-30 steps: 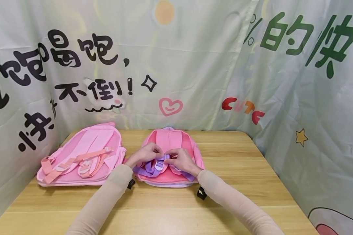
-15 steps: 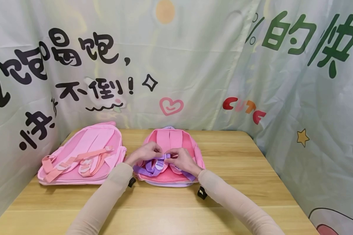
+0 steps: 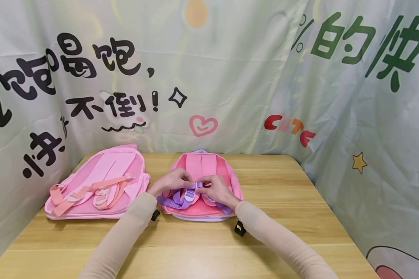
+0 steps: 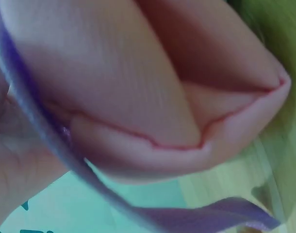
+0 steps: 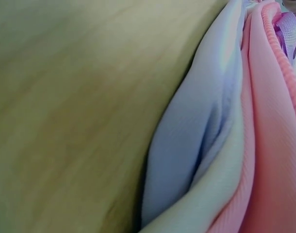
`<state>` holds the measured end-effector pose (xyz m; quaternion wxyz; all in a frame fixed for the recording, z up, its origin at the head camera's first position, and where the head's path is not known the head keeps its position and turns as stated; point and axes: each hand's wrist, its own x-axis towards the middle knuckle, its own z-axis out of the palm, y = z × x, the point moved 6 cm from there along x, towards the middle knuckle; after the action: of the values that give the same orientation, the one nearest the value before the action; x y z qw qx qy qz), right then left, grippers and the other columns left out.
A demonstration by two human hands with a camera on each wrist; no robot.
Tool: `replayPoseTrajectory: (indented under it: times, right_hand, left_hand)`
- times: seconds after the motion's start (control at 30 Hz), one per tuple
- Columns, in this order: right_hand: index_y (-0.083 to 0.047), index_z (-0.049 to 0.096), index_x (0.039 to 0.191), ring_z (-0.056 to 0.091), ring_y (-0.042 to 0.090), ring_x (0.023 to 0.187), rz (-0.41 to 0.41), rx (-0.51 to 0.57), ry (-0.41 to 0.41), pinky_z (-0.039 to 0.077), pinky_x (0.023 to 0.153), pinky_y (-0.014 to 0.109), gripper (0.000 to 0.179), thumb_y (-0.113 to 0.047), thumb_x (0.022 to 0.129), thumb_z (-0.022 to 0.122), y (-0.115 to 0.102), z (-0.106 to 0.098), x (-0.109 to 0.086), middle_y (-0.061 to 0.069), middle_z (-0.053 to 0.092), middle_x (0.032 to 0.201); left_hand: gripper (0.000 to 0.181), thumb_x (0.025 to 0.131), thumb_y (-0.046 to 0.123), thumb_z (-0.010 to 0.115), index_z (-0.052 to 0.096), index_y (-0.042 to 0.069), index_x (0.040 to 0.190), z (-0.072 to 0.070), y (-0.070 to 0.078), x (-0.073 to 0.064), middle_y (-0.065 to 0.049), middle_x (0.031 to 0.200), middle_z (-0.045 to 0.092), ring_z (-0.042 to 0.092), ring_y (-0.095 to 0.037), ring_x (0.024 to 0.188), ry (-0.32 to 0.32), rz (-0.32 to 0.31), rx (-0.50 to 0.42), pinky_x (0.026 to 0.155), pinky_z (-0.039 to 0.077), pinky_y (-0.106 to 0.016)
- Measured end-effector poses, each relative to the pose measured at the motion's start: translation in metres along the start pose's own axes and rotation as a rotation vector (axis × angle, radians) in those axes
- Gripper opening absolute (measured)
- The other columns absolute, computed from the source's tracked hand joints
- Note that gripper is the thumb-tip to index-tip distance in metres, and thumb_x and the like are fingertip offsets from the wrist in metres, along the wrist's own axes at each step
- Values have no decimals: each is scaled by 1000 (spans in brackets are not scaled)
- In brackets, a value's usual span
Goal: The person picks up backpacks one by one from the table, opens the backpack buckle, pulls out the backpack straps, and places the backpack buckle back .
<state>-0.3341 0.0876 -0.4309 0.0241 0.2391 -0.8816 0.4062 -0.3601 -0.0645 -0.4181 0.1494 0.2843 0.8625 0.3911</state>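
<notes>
A pink backpack (image 3: pixel 200 163) with lavender edging lies on the table, its shoulder-strap side up. Over its middle, my left hand (image 3: pixel 172 181) and right hand (image 3: pixel 217 189) meet with fingertips close together. Both pinch a purple strap (image 3: pixel 192 186), with a small white fitting between them. Just below hangs a white buckle (image 3: pixel 189 195) on purple webbing. In the left wrist view, a purple strap (image 4: pixel 109 194) crosses in front of pink cloth (image 4: pixel 114 73), and part of the hand (image 4: pixel 22 160) shows at the left. The right wrist view has the backpack's lavender side (image 5: pixel 191 131); fingertips are hidden there.
A second, lighter pink backpack (image 3: pixel 115 155) with coral straps lies to the left, straps up. Both rest on a wooden table (image 3: pixel 276 193). Printed cloth curtains (image 3: pixel 230 77) stand behind the table and along its sides.
Hands and backpack stay almost where they were; both hands keep pinching the purple strap. The whole view shifts very slightly.
</notes>
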Motion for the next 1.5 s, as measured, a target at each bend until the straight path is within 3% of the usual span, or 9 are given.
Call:
replayPoseTrajectory:
  times: [0.27,0.67,1.03,1.5]
  right_hand:
    - [-18,75,107,70,10,93,3,0,-7,55,80,23,24,-21,84,78,-1,1,0,-4,75,98]
    - [-19,76,108,69,8,93,15,-9,-6,55,81,22,24,-23,84,78,-1,1,1,-5,75,99]
    - [-18,75,108,70,10,92,2,-18,6,55,79,22,25,-23,84,78,-1,2,2,-5,74,100]
    - [-21,76,108,68,8,92,35,-22,18,54,79,23,25,-28,84,78,0,-3,-3,-6,74,101]
  left_hand:
    - [12,91,7,64,75,3,93,3,2,3,-4,82,72,55,-8,67,14,9,13,65,45,-22]
    - [11,91,13,67,76,7,93,-2,0,0,-1,83,73,58,-8,72,12,-13,65,72,47,-25]
    - [11,91,8,65,76,4,92,1,2,2,-3,80,72,57,-8,63,29,10,17,63,47,-24]
    - [12,92,10,65,76,7,92,-1,1,3,0,81,72,57,-9,71,30,14,69,70,46,-25]
